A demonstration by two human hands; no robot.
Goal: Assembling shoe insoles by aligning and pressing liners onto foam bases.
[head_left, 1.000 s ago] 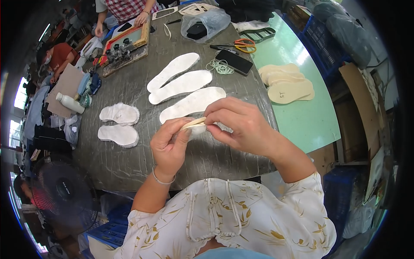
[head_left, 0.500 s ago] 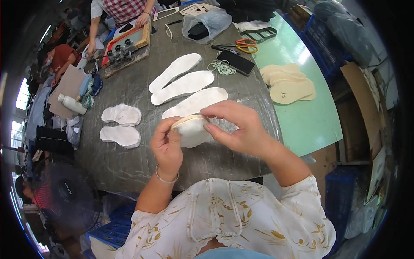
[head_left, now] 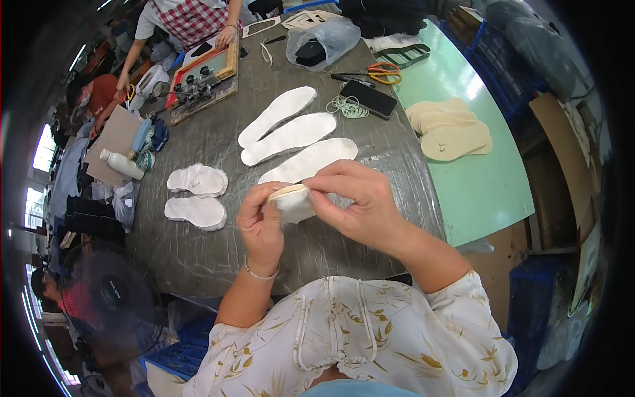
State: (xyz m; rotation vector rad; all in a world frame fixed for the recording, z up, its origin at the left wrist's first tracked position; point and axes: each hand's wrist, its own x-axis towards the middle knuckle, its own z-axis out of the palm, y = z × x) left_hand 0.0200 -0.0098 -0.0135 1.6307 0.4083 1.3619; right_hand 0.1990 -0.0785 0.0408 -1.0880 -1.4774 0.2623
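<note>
Insole (head_left: 296, 208), white with a cream rim, at the centre of the frame, clamped between thumb and fingers of both left hand (head_left: 260, 223) and right hand (head_left: 360, 204). Three long white insoles (head_left: 289, 139), just above; two shorter furry insoles (head_left: 196, 211), left of centre; phone (head_left: 368, 100), upper right.

A white, beige-edged insole (head_left: 296, 208) held tilted between fingers (head_left: 337, 186).
</note>
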